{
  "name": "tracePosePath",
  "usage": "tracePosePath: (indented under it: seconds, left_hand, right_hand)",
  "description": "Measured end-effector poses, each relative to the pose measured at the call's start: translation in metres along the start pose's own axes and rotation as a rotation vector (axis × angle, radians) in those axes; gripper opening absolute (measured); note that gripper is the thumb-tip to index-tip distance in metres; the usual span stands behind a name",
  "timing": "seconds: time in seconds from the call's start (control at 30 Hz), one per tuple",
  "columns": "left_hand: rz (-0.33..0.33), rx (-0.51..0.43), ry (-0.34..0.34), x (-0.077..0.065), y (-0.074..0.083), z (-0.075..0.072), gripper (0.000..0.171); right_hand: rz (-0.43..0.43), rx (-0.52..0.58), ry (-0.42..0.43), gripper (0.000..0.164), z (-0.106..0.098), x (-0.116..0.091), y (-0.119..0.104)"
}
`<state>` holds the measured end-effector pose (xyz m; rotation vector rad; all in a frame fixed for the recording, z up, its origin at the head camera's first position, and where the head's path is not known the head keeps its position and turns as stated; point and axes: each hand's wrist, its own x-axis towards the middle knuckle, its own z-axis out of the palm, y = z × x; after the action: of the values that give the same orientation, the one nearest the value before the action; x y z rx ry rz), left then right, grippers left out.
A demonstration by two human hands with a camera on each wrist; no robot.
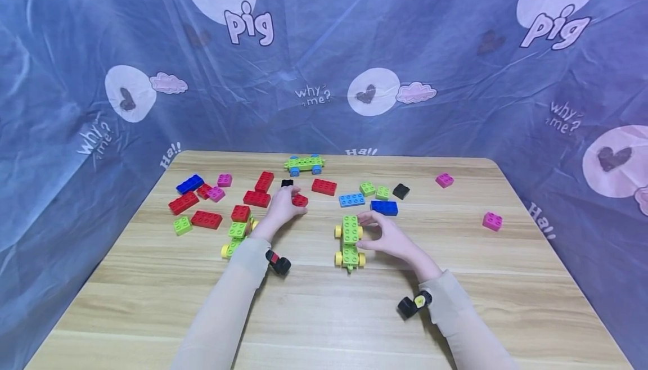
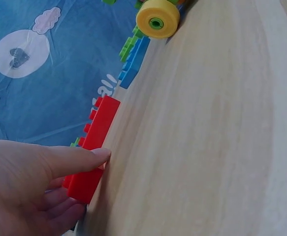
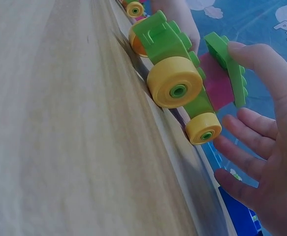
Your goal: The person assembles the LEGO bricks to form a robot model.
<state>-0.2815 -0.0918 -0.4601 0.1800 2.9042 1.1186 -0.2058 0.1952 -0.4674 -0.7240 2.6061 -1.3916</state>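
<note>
My left hand (image 1: 284, 208) reaches over the table and pinches a small red brick (image 2: 85, 188), with the thumb on the near side and fingers behind. Beside a green toy car (image 1: 350, 256) with yellow wheels is my right hand (image 1: 392, 239). Its fingers are spread and loosely bent; in the right wrist view the thumb tip appears to touch the raised green brick (image 3: 239, 81). Under that brick sits a pink brick (image 3: 217, 81). A second green car (image 1: 234, 246) with yellow wheels, partly hidden by the left forearm, carries a red brick (image 1: 241, 213).
At the back stands a green car base (image 1: 304, 163) with blue wheels. Several red bricks (image 1: 256, 199) lie left of centre. A light blue brick (image 1: 351, 199) and a dark blue brick (image 1: 383, 208) lie beyond the right hand. Pink bricks (image 1: 492, 221) lie far right.
</note>
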Motion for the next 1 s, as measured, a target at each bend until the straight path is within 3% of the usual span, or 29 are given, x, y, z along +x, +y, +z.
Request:
tracePosePath:
  seconds: [0.13, 0.27, 0.67, 0.87, 1.0]
  left_hand:
    - [-0.031, 0.01, -0.007, -0.0004, -0.0003, -0.0002, 0.056]
    - [-0.017, 0.01, -0.035, -0.001, -0.0005, -0.0008, 0.052]
    - [0.163, 0.031, -0.194, 0.0005, -0.0032, -0.0043, 0.049]
    - [0.224, 0.019, -0.252, 0.0011, -0.0042, -0.0045, 0.049]
    - [0.231, 0.008, -0.262, 0.0007, -0.0047, -0.0037, 0.053]
  right_hand:
    - [0.004, 0.005, -0.003, 0.06, 0.0005, 0.0007, 0.001]
    - [0.0, 0.007, -0.002, 0.059, 0.001, 0.001, 0.0017]
    - [0.006, 0.023, 0.0, 0.058, 0.0011, 0.0003, 0.0013]
    - [0.001, 0.013, 0.005, 0.058, 0.0013, 0.0001, 0.0015]
    - [-0.014, 0.019, 0.005, 0.057, 0.0011, 0.0001, 0.0018]
